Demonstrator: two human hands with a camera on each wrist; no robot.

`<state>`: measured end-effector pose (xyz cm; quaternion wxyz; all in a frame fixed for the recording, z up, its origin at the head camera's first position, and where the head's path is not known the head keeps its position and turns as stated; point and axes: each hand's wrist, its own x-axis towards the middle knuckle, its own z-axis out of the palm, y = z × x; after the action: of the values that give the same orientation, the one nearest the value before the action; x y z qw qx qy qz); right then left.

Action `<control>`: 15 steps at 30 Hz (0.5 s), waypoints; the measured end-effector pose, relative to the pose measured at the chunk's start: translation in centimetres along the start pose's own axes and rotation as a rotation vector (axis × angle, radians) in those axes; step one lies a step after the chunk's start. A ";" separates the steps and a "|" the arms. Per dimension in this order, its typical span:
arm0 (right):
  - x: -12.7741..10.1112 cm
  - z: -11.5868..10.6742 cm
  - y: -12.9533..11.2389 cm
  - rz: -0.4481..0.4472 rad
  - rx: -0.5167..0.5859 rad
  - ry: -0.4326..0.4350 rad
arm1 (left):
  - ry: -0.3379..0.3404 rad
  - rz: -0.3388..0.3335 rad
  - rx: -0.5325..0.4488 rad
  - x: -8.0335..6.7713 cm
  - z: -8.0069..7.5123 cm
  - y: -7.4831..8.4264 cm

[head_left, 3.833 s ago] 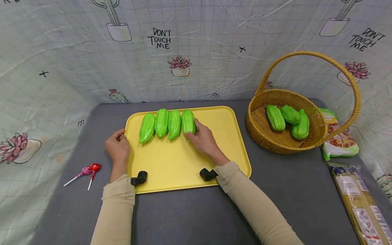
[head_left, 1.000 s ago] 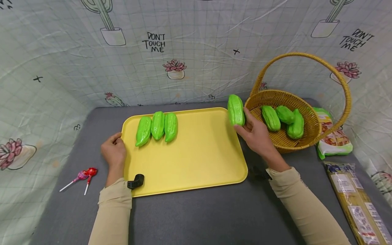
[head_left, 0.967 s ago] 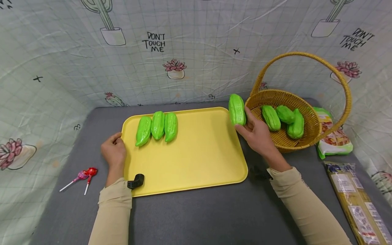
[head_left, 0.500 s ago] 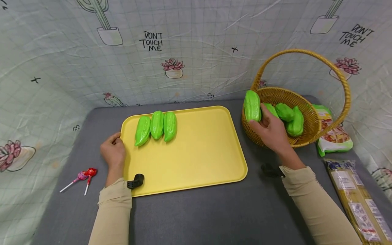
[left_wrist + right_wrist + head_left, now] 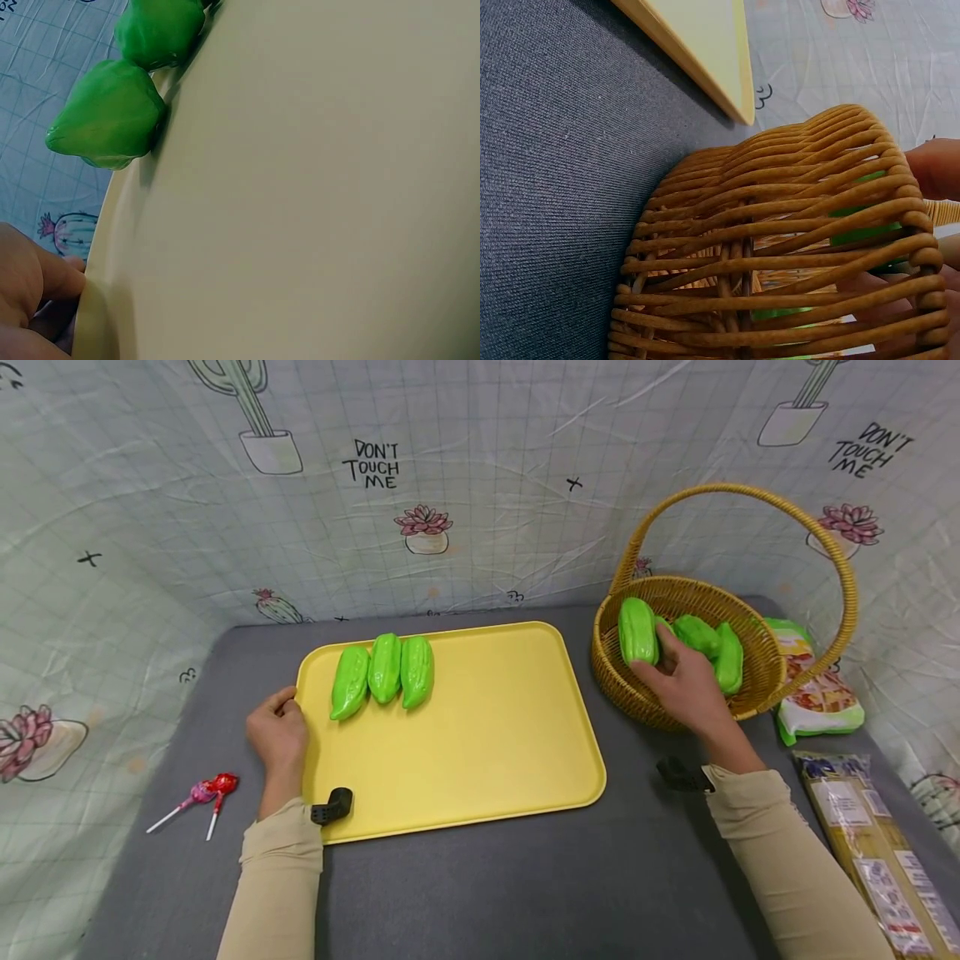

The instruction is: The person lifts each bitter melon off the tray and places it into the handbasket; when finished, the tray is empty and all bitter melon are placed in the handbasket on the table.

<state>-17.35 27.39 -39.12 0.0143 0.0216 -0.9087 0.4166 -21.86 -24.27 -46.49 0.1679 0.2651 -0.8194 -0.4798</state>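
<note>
From the head view, a green gourd [image 5: 637,632] is held by the right hand [image 5: 686,681], whose fingers are curled round its lower right side, with the thumb on the near end. The gourd is carried just inside the left rim of the wicker basket [image 5: 626,693], above the basket floor; its long axis is pointed away from the person, nearly upright in the picture. It lies to the left of the fingers and beyond them, so the palm is set between it and three more gourds [image 5: 712,647] already lying in the basket. The right hand is much the nearer to the basket. The left hand [image 5: 279,739] is rested at the left edge of the yellow tray [image 5: 480,752], with its fingers curled loosely at the rim. Three gourds in a row [image 5: 384,672] are left at the tray's far left, side by side and touching.

From the left wrist view, the tray surface [image 5: 315,195] fills most of the picture, and two green gourd ends [image 5: 112,112] are seen at its far side. Fingertips [image 5: 45,285] are pressed against the tray rim.

From the right wrist view, the woven basket wall [image 5: 780,247] is seen close up, with green glimpsed through its gaps and a fingertip [image 5: 934,165] at the right. How the grasp sits cannot be told here.
</note>
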 end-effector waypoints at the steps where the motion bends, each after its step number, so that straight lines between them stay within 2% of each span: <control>1: 0.0 0.0 0.0 0.005 -0.003 -0.005 | 0.001 0.000 -0.004 0.0 0.0 0.0; 15: 0.1 -0.1 -0.1 0.070 -0.058 -0.082 | -0.004 -0.001 -0.006 0.0 0.0 0.0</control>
<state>-17.49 27.34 -38.96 -0.0368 0.0062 -0.9204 0.3892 -21.86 -24.24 -46.45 0.1672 0.2640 -0.8180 -0.4829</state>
